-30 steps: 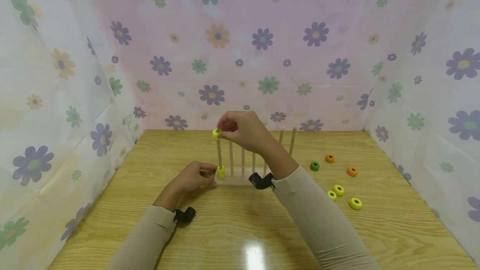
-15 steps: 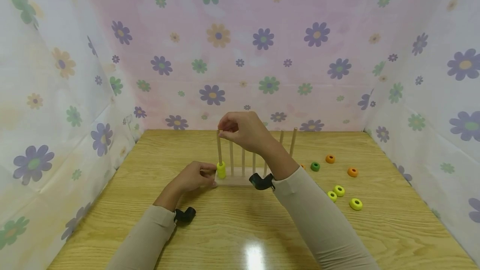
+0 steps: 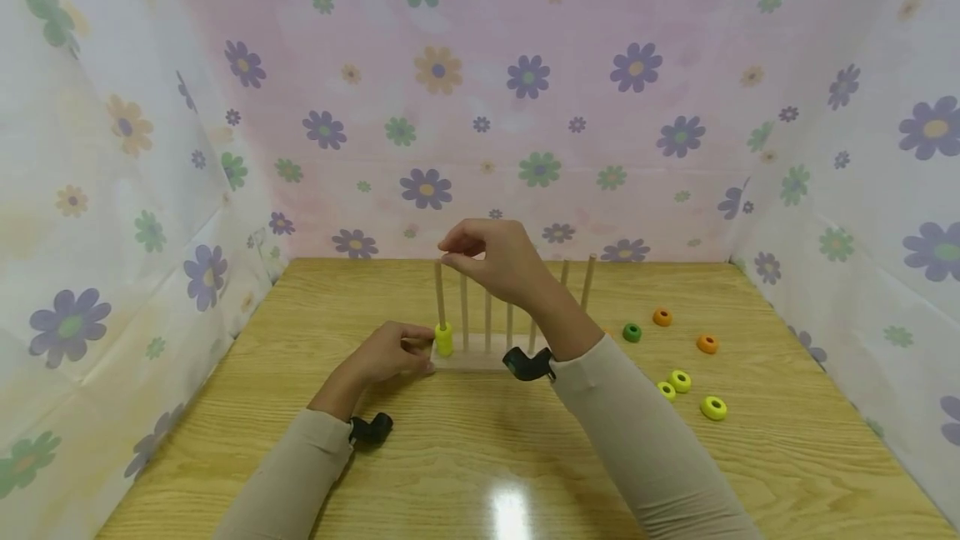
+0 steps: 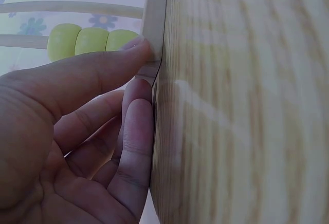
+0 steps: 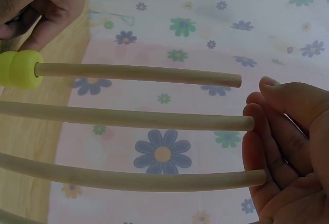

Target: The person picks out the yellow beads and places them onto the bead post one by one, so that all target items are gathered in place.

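Note:
A wooden peg rack [image 3: 480, 363] stands on the table with a row of upright pegs. Stacked at the foot of its leftmost peg [image 3: 440, 294] are yellow rings [image 3: 444, 340]; three show in the left wrist view [image 4: 91, 41]. My left hand [image 3: 388, 350] grips the left end of the rack's base, thumb on the near side of the rings and fingers against the end. Above the leftmost peg's tip, my right hand [image 3: 491, 257] holds nothing, its fingers loosely bent. In the right wrist view, that hand [image 5: 288, 142] is beside the peg tips.
To the right of the rack lie loose rings: a green ring [image 3: 632, 332], orange rings [image 3: 707, 344] and yellow rings [image 3: 714, 408]. Part of another orange ring shows beside the right forearm. Flowered cloth [image 3: 525, 148] surrounds the table [image 3: 420, 465] at the back and sides.
The yellow ring that my right hand held at the leftmost peg's top has dropped onto the stack below. My right hand has let go and risen slightly. The left hand stays put.

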### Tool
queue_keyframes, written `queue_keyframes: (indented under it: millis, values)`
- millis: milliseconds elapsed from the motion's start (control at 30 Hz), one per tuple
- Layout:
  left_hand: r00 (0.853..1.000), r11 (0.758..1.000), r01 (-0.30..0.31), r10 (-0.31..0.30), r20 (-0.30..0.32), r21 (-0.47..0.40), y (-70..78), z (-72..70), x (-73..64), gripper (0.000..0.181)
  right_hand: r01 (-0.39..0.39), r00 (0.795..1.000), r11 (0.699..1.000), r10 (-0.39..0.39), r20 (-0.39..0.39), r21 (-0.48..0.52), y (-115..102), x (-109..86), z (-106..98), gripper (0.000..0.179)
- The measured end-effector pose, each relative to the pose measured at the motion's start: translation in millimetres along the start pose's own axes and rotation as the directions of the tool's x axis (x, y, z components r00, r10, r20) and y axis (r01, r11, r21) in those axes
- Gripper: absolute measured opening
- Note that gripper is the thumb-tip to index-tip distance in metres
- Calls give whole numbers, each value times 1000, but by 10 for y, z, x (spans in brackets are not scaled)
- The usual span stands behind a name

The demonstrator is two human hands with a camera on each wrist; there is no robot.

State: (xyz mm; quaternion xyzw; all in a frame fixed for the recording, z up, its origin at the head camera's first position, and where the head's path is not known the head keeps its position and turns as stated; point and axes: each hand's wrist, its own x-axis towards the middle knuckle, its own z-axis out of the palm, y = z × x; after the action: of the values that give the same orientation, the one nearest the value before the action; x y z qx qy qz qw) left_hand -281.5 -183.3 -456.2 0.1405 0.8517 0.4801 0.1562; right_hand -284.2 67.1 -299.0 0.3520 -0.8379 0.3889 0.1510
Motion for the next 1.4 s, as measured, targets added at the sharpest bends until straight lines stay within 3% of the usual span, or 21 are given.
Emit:
queue_keyframes:
  millis: [200, 467, 867, 1133, 1400]
  values:
    - [1000, 1000, 14, -14, 8, -19, -4, 23, 5, 60, 8, 997, 998, -4, -72, 55, 22, -67, -43, 5]
    - [1000, 1000, 17, -16, 12, -27, 3, 44, 4, 58, 86, 986, 990, -69, -150, 110, 41, -209, -64, 4]
    - [1000, 1000, 18, -18, -13, -2, -24, 19, -6, 60, 102, 985, 979, -75, -156, 177, 28, -394, -70, 6]
    - [1000, 1000, 17, -17, 3, -12, -9, 49, 34, 61, 94, 986, 991, -80, -144, 97, 109, -608, -147, 10]
    - [1000, 1000, 28, -28, -8, -10, 3, 29, 3, 61, 70, 993, 993, -61, -101, 93, 196, -780, -196, 13]
